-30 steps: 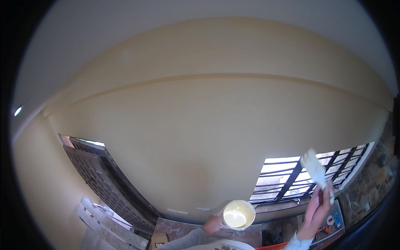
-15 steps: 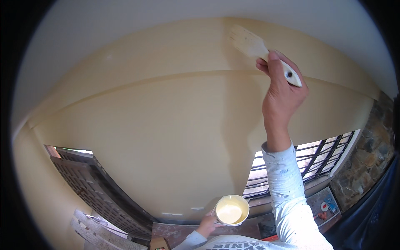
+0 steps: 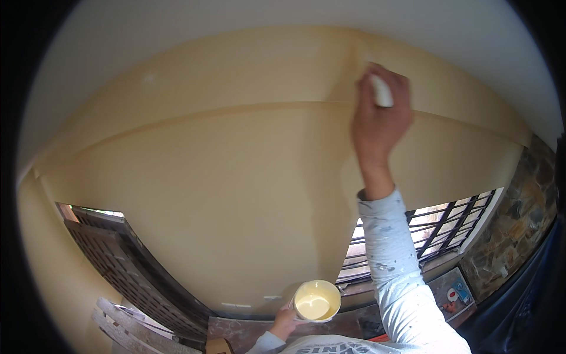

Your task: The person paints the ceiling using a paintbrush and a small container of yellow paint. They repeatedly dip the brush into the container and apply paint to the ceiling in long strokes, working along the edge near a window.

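Note:
My right hand (image 3: 384,121) is raised high against the cream wall (image 3: 253,177), closed around a paintbrush (image 3: 382,93). Only its pale handle end shows clearly; the bristles are mostly hidden behind my fingers, and the hand is slightly blurred. Above the hand runs the upper wall band (image 3: 236,71), below the white ceiling. Low in front of my body, my left hand (image 3: 285,321) grips the side of a small tub of paint (image 3: 318,302). Cream paint lies in the bottom of the tub, and streaks coat its inner wall.
A dark slatted door (image 3: 127,259) stands at the left, near a grey wooden plank piece (image 3: 138,333). To the right are a barred window (image 3: 433,227), a stone-clad wall (image 3: 504,218) and dark sheeting (image 3: 519,286). Small items lie on a ledge (image 3: 439,286) below the window.
My right hand has turned and shifted a little left, so the brush now points away behind my fingers. The view has shifted slightly; the tub stays in my left hand.

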`<control>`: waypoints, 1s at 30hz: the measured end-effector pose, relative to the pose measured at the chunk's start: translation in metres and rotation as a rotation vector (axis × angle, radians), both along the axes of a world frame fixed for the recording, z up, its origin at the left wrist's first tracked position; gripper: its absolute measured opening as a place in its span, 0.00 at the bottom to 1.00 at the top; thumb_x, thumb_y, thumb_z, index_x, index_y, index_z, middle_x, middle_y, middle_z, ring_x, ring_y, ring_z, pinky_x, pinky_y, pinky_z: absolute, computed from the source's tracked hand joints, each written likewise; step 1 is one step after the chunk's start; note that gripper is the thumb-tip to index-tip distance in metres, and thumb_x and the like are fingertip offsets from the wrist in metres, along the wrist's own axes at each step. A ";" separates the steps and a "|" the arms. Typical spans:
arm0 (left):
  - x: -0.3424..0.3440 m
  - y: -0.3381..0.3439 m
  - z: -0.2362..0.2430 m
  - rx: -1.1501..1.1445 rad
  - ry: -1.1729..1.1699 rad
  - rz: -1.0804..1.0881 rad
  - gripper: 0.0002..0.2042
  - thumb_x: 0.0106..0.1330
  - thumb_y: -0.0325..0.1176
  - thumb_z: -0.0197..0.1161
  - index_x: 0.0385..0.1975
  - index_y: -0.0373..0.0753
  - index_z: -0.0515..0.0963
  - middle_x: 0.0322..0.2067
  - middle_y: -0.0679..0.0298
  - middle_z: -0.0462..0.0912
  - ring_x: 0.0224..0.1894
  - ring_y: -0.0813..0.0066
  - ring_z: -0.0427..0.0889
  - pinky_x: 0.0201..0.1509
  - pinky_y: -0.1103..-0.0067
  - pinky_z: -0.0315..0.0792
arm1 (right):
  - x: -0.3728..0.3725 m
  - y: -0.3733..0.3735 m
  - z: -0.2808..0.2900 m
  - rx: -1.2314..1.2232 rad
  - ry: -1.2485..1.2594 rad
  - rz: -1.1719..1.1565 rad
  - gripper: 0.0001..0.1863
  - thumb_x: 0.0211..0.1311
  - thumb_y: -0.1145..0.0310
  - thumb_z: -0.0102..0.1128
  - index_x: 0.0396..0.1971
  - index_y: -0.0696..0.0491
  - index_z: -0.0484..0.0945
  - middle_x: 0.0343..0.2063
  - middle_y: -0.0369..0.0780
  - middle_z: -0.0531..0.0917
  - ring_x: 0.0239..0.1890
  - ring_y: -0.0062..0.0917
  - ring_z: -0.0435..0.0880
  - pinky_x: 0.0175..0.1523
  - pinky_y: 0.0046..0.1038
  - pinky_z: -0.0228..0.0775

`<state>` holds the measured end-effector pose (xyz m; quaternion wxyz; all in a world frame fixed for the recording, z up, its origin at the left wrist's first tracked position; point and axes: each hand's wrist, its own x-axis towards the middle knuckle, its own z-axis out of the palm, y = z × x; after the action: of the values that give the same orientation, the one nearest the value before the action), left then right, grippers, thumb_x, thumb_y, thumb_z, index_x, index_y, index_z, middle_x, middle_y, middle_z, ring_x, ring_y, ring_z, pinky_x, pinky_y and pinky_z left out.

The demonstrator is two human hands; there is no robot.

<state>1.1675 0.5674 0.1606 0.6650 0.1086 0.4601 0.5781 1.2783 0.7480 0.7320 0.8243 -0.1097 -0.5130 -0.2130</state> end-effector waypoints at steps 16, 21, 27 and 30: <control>0.011 0.001 0.013 -0.003 -0.029 -0.033 0.44 0.59 0.10 0.41 0.81 0.45 0.60 0.77 0.64 0.68 0.74 0.43 0.73 0.66 0.32 0.72 | 0.064 0.015 0.003 -0.168 0.169 0.243 0.07 0.66 0.76 0.69 0.41 0.58 0.89 0.41 0.43 0.87 0.42 0.33 0.89 0.48 0.33 0.80; 0.014 0.005 0.018 -0.060 -0.005 0.009 0.38 0.66 0.11 0.42 0.78 0.44 0.65 0.73 0.57 0.72 0.69 0.41 0.77 0.62 0.34 0.77 | -0.033 -0.013 -0.007 0.003 -0.212 -0.011 0.12 0.61 0.79 0.73 0.44 0.54 0.87 0.42 0.43 0.87 0.43 0.39 0.90 0.46 0.33 0.82; 0.015 0.017 0.004 -0.016 0.007 0.014 0.36 0.68 0.11 0.41 0.77 0.45 0.68 0.71 0.55 0.74 0.67 0.41 0.79 0.61 0.35 0.79 | -0.098 -0.030 -0.004 0.077 -0.363 0.205 0.11 0.62 0.80 0.73 0.43 0.55 0.87 0.42 0.43 0.86 0.39 0.36 0.90 0.43 0.33 0.82; 0.015 0.014 0.009 0.015 -0.022 0.041 0.34 0.71 0.13 0.43 0.76 0.46 0.68 0.71 0.57 0.75 0.67 0.42 0.79 0.62 0.34 0.78 | -0.050 -0.017 0.001 0.080 -0.300 0.253 0.10 0.62 0.79 0.71 0.44 0.55 0.87 0.40 0.45 0.86 0.40 0.39 0.88 0.42 0.34 0.81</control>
<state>1.1824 0.5819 0.1691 0.6573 0.0978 0.4505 0.5962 1.2282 0.7309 0.7327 0.7624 0.0212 -0.6309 -0.1420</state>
